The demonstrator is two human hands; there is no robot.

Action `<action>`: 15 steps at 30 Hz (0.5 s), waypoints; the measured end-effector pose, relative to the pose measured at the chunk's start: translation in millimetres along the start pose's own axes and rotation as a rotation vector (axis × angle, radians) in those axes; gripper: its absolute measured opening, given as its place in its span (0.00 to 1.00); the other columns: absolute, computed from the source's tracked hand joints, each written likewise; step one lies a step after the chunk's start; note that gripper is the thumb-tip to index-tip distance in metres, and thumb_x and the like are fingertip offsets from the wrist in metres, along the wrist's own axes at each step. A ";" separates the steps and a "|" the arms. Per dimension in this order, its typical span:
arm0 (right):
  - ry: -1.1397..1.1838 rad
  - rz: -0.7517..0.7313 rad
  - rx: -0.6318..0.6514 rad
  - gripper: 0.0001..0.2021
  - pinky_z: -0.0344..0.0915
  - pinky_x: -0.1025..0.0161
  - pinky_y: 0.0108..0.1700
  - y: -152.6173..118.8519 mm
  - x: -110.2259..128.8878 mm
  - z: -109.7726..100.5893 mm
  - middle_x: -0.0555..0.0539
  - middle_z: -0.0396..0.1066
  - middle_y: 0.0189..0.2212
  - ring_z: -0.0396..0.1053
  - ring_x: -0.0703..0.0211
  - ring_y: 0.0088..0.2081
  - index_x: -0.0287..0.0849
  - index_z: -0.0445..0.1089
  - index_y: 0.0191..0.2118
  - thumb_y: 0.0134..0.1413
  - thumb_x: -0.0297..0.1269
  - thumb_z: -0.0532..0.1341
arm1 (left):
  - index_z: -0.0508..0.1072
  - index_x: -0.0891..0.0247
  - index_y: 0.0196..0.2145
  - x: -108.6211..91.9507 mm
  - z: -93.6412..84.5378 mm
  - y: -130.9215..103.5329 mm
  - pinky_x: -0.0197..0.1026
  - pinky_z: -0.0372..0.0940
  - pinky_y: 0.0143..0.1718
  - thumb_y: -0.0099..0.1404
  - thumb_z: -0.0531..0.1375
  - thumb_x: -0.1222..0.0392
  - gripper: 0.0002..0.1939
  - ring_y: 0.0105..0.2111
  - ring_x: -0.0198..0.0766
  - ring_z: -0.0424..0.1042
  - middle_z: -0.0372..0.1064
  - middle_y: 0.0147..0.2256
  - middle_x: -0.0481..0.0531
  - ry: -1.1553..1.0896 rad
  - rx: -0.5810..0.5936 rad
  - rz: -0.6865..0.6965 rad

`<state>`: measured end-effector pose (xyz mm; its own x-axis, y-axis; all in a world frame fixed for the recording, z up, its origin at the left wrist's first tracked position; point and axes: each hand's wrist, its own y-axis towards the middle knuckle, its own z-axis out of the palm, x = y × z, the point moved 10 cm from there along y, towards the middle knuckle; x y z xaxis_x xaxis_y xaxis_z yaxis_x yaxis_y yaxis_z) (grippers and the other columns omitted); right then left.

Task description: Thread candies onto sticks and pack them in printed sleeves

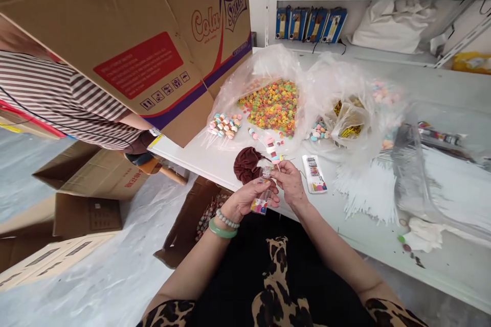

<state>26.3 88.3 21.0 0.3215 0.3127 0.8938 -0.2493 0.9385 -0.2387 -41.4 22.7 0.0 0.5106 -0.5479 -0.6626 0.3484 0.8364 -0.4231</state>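
Observation:
My left hand (256, 195) is closed on a small clear plastic bag (260, 205) with a colourful printed bottom. Close beside it, my right hand (288, 179) pinches the thin white stick of a candy skewer (272, 149), which stands upright with pink, white and blue pieces on it. A dark brown cloth bundle (247, 163) lies on the table just behind my left hand. To the right of my right hand is a stack of printed bags (314, 173). Finished-looking candy skewers (223, 126) lie in a pile further back on the left.
A large plastic bag of ring candies (274, 107) stands at the back of the white table (368, 245). Near it are a bag with gold ties (351, 130), white sticks (370, 189) and a clear bin (412, 173). A tall carton (153, 36) blocks the left; an open box (180, 225) sits below.

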 end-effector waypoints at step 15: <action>-0.229 -0.024 0.038 0.13 0.44 0.67 0.19 1.3 -14.0 -8.9 0.59 0.57 0.18 0.47 0.70 0.17 0.46 0.61 0.29 0.43 0.43 0.66 | 0.76 0.67 0.26 -21.9 -59.0 3.9 0.34 0.57 0.23 0.37 0.75 0.58 0.18 0.20 0.30 0.65 0.69 0.21 0.48 -0.062 -0.544 0.302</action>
<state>29.6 86.4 4.7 0.1132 0.2450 0.9629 -0.2801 0.9377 -0.2057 -97.7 38.8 -23.5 0.5741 -0.2722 -0.7722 -0.2602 0.8336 -0.4873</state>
